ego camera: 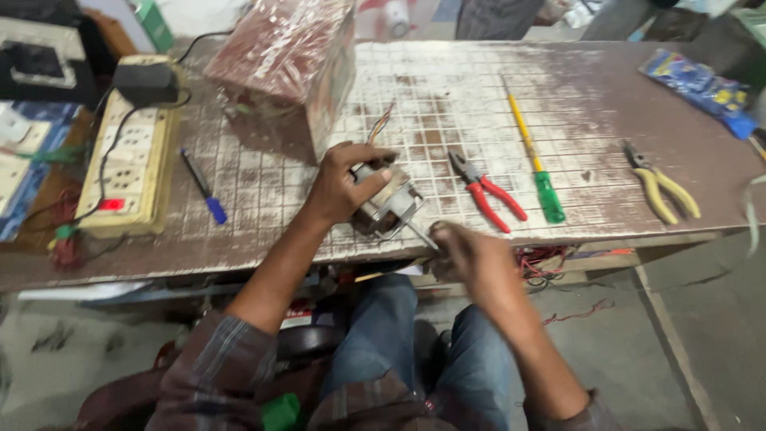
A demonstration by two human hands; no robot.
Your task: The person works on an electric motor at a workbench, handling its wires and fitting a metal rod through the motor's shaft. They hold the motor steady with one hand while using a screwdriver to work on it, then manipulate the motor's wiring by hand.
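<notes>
My left hand (341, 185) is wrapped over the top of the small grey metal electric motor with its steel bracket frame (388, 203), fingers curled shut around the body, pinning it on the near edge of the worn, white-scuffed brown workbench (447, 96). The motor sits close to the middle of the bench front, with thin coloured wires (381, 124) trailing off toward twelve o'clock. My right hand (471, 255) is at about four o'clock from the motor, closed at the tip of the bare steel shaft (421, 234). It is blurred, so I cannot tell whether the fingers pinch the shaft itself or some small tool.

To do this well, I judge the left grip should bear down squarely so the motor cannot rock near the edge, and the right fingers should work in line with the shaft, not bend it sideways.

At three o'clock lie red-handled pliers (487, 191), then a yellow-and-green screwdriver (533, 152), and further out yellow-handled pliers (661, 187). At nine o'clock lie a blue pen (203, 187) and a cream switch-and-socket board (132, 152); a reddish foil-wrapped box (283, 64) stands at eleven o'clock.
</notes>
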